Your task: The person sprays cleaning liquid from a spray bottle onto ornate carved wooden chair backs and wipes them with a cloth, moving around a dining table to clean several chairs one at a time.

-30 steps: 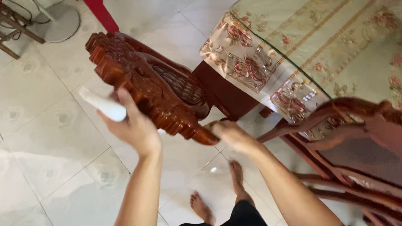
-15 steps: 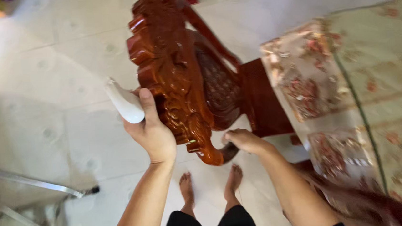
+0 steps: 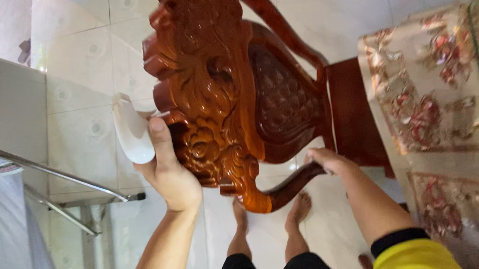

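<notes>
A person looks down at a carved red-brown wooden chair [image 3: 230, 89] that both hands grip. The left hand [image 3: 168, 168] is closed on the carved top edge of the chair back, thumb pointing up along the wood, and the same hand pins a folded white cloth [image 3: 132, 128] against that edge. The right hand [image 3: 327, 162] is wrapped around the curved armrest [image 3: 292, 183], fingers closed over it.

To the right of the right hand, just beside the chair seat, a table hangs a floral beige and red tablecloth [image 3: 443, 113]; the seat edge touches or nearly touches it, so there is little room on that side. To the left of the left hand, pale floor tiles [image 3: 78, 107] lie open, bounded further left by slanting metal rails [image 3: 43, 172] and a grey and white surface. Below the hands, the person's bare feet [image 3: 271, 214] stand on the tiles right under the chair's lower edge.

Compared with half a second ago, the chair fills more of the view and sits closer to the tablecloth, while both hands keep the same grips. No packages, labels or signs show.
</notes>
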The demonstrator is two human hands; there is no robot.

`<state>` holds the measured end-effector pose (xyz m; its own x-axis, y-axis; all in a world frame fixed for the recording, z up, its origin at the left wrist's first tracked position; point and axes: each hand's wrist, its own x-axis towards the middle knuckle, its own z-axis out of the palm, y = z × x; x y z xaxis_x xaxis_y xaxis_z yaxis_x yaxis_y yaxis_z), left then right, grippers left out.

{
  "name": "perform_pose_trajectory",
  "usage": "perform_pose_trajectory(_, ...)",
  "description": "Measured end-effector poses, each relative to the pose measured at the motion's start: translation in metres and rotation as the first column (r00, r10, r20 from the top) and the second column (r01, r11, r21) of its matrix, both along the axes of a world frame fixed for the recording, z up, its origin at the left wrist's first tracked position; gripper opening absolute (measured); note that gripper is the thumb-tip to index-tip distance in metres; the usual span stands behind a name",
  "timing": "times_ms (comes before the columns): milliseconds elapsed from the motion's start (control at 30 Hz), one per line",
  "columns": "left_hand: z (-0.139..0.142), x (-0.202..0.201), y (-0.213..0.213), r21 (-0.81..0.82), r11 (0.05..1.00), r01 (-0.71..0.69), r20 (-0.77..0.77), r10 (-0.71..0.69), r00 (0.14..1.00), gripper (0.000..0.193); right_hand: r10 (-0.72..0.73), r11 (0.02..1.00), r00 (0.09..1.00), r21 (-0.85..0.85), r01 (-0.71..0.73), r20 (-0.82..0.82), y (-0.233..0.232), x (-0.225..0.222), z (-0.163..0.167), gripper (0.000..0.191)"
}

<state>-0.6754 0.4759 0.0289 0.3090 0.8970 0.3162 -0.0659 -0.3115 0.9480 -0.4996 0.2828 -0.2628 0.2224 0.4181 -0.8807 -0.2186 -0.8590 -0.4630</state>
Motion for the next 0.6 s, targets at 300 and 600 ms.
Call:
perform_pose_trajectory(300, 0.007, -0.010, -0.008, 0.042, 0.997, 0.070, -0.091, -0.066, 0.994, 0.028, -0.891, 0.439, 0.429, 0.042, 0.897, 0.149, -0.017, -0.058, 0.012, 0.050)
perform_pose_trajectory(600, 0.008, -0.017, -0.005, 0.068, 0.989, 0.129, -0.052, -0.126, 0.991, 0.026, -0.806, -0.268, -0.222, 0.004, 0.963, -0.550, 0.000, -0.141, 0.116, 0.030)
